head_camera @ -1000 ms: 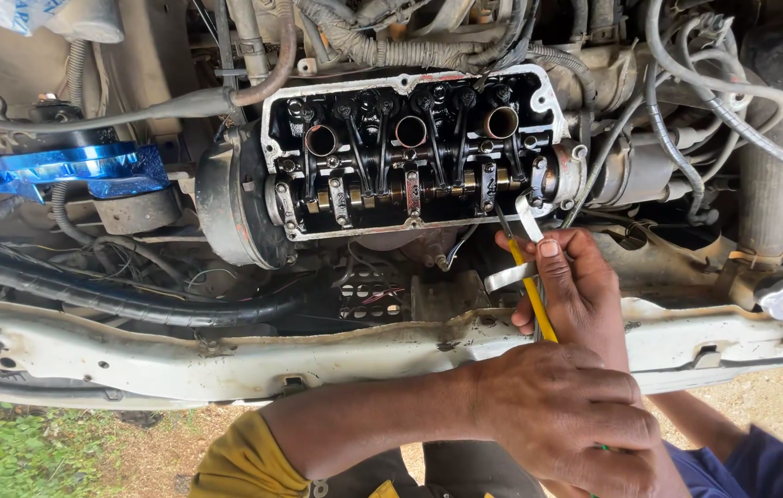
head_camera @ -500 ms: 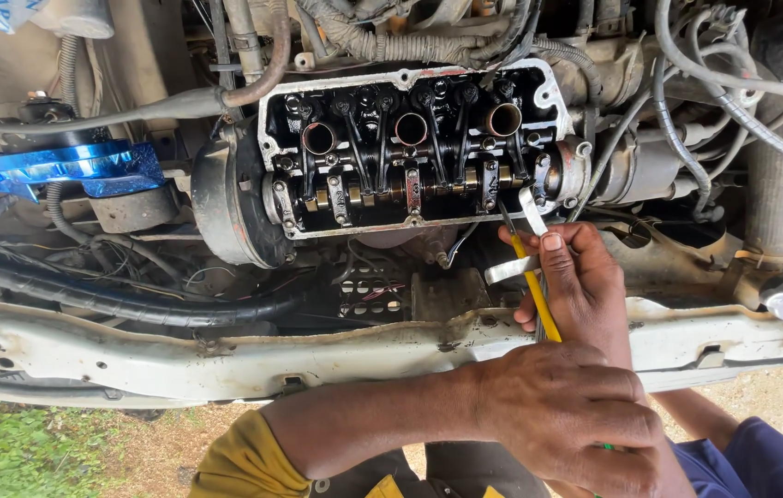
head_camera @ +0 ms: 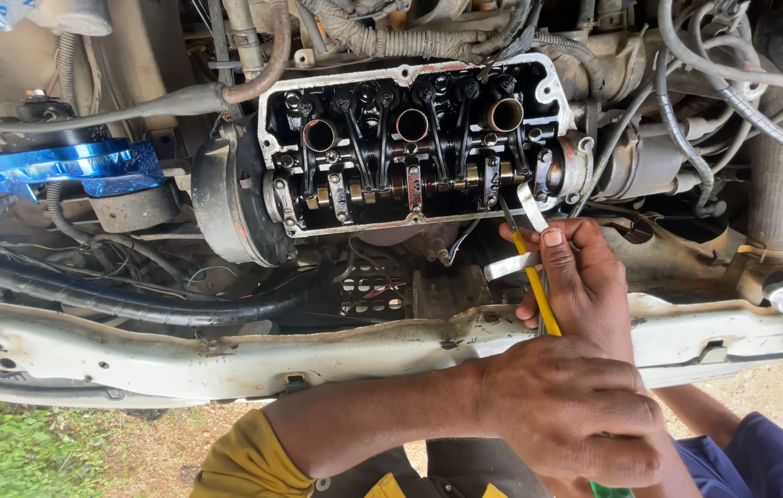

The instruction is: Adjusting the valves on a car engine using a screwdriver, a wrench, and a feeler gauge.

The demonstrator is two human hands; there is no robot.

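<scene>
Broadly, an open engine bay fills the view, its pale, scuffed front crossmember (head_camera: 225, 355) running across below an exposed cylinder head (head_camera: 410, 138) of dark, oily metal with rocker arms, round bores and a bright machined rim. Ribbed black hoses (head_camera: 114, 300) and grey cables (head_camera: 733, 83) curve around it; a glossy blue battery cover (head_camera: 68, 166) sits well to one side. The left hand (head_camera: 562, 410), nearer the camera, is curled shut over the lower end of a yellow-shafted screwdriver (head_camera: 536, 281), whose slim tip meets the head's lower edge. The right hand (head_camera: 580, 277) pinches thin, shiny steel feeler-gauge blades (head_camera: 522, 231) between thumb and fingers, one blade angled up to the rocker area. Compared with the earlier frames, both hands and tools sit almost unchanged; only the framing has shifted slightly.
</scene>
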